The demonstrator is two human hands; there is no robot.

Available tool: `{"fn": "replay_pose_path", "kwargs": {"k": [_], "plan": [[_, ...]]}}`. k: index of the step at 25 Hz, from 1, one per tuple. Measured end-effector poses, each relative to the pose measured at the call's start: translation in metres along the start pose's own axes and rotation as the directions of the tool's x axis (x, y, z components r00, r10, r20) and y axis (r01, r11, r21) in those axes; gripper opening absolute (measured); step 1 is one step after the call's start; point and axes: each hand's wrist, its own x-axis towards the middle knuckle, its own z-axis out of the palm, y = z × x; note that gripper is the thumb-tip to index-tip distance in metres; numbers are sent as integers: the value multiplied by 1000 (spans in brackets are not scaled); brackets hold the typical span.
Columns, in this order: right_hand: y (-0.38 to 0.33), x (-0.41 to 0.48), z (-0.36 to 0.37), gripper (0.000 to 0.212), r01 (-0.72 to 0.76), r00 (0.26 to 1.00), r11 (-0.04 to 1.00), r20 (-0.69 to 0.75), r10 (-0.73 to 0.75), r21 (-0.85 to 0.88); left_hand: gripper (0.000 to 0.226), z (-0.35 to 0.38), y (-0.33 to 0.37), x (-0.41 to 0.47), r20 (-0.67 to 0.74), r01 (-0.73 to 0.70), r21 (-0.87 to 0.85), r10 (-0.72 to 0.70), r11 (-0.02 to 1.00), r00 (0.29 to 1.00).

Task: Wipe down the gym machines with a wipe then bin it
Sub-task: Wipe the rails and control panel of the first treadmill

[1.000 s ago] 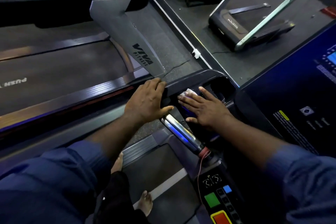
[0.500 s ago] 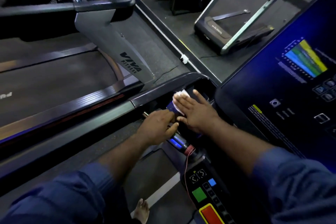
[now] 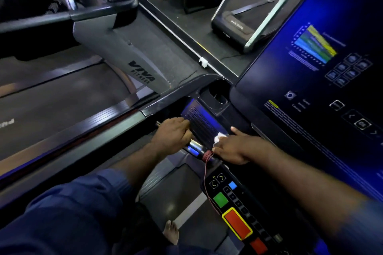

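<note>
I stand on a treadmill whose dark console tray (image 3: 204,124) has a ribbed, perforated panel lit blue. My right hand (image 3: 234,146) presses a small white wipe (image 3: 219,137) flat on the near end of that panel, fingers spread over it. To the left, my left hand (image 3: 173,132) is wrapped around the shiny metal handlebar (image 3: 193,148) that runs along the tray's front. A red cord (image 3: 207,155) is wound round the bar between both hands.
The big touchscreen (image 3: 323,80) glows at right. Below it sit a green button (image 3: 220,200) and a red stop button (image 3: 237,223). An empty cup holder (image 3: 217,95) lies beyond the tray. A neighbouring treadmill (image 3: 141,68) stands left, another machine (image 3: 238,25) behind.
My right hand has slid the wipe from the far end of the tray back toward me along the ribbed panel. My left hand shifted from the tray's rim onto the metal handlebar.
</note>
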Motion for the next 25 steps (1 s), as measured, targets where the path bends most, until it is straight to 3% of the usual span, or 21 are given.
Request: {"fn": "replay_pose_path", "kwargs": {"k": [3, 8, 10, 12, 14, 17, 20, 22, 25], "plan": [[-8, 10, 2, 61, -7, 999, 993, 44, 2, 118, 25, 5, -3, 1, -47, -12, 15, 13, 1000, 999], [-15, -9, 1, 78, -116, 993, 985, 22, 114, 129, 27, 9, -4, 2, -58, 5, 43, -3, 999, 998], [-14, -23, 8, 85, -198, 976, 967, -55, 209, 163, 29, 8, 0, 5, 4, 9, 66, -9, 998, 1000], [-27, -41, 32, 100, -245, 946, 921, -134, 296, 304, 30, 2, 2, 12, 94, 82, 66, -88, 994, 992], [-50, -57, 59, 112, -169, 930, 865, -214, 298, 472, 23, 0, 8, 21, 195, 170, -21, -163, 985, 967], [-48, -55, 80, 110, -103, 894, 772, -282, 348, 627, 27, 3, 36, 32, 371, 182, -154, -114, 971, 921], [-32, -49, 79, 103, -112, 886, 685, -240, 397, 720, 31, 10, 57, 36, 506, 57, 49, -74, 997, 859], [-43, -55, 84, 101, -32, 891, 712, -302, 338, 702, 27, 7, 53, 35, 545, 116, -80, -54, 990, 837], [-47, -58, 91, 99, -17, 866, 720, -350, 358, 694, 21, 2, 40, 39, 631, 283, -437, 67, 854, 773]]}}
